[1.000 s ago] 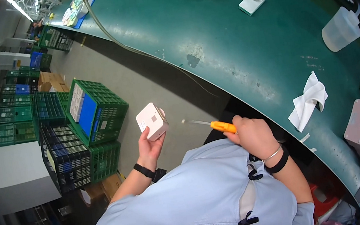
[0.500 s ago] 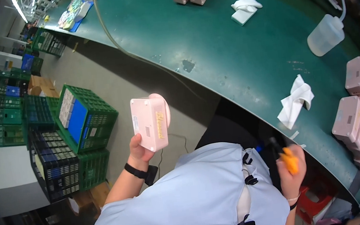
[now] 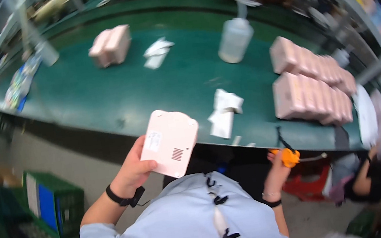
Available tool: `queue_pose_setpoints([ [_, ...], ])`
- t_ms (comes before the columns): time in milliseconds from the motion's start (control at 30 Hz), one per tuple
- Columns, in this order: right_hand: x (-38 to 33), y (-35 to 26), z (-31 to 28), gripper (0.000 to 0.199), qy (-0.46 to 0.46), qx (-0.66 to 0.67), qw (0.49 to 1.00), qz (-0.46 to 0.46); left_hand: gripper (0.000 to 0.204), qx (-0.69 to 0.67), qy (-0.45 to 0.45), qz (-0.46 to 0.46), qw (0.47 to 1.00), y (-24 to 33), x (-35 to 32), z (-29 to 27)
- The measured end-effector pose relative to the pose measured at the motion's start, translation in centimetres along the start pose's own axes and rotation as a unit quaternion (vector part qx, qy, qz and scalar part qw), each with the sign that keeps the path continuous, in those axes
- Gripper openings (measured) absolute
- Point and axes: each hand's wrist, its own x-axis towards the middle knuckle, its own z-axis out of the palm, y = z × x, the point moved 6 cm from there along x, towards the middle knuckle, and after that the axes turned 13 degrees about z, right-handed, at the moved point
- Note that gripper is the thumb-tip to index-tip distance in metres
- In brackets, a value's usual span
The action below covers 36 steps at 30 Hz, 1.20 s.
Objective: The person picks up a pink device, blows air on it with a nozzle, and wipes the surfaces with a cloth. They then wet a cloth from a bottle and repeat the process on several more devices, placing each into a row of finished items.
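My left hand [image 3: 134,169] grips a pale pink plastic device [image 3: 172,143] by its left edge, thumb on the face towards me. That face bears a white label, a block of vent slots and small feet at the corners. Off the bench's near edge, my right hand [image 3: 276,171] is closed round an orange hand tool [image 3: 290,158] with a black part on top and a thin metal rod jutting right. A crumpled white cloth [image 3: 223,117] lies on the bench between my hands.
On the green bench [image 3: 102,104] stand two rows of pink devices [image 3: 293,98] at right and a pink pair [image 3: 111,46] at far left. A squeeze bottle [image 3: 235,41] and another white cloth [image 3: 158,51] lie farther back. Green crates [image 3: 61,198] stand left; a person [image 3: 376,174] sits at right.
My view has swung right towards the bench. The pink device has turned from showing its lettered side to its slotted face. The orange tool has come up to the bench's edge, its rod now visible.
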Motion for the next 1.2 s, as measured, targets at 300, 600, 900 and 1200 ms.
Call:
queue_pose_setpoints([
  [300,-4.8,-3.4,3.5,0.05,-0.432,-0.222,0.835,0.256,0.088,-0.046,-0.151,-0.079,0.984,-4.7,7.8,11.2],
  [600,-6.6,-16.8,3.9,0.07,-0.301,-0.026,0.951,-0.062,0.086,-0.113,-0.312,-0.127,0.935,-7.5,9.6,23.0],
  [900,-1.2,-24.1,-10.5,0.045,0.096,-0.021,0.968,-0.231,0.07,0.004,-0.362,-0.112,0.925,-7.0,11.4,24.1],
  [1200,28.8,-24.6,-31.6,0.037,0.262,-0.363,0.882,-0.144,0.046,0.028,-0.226,-0.104,0.968,-4.7,10.1,14.8],
])
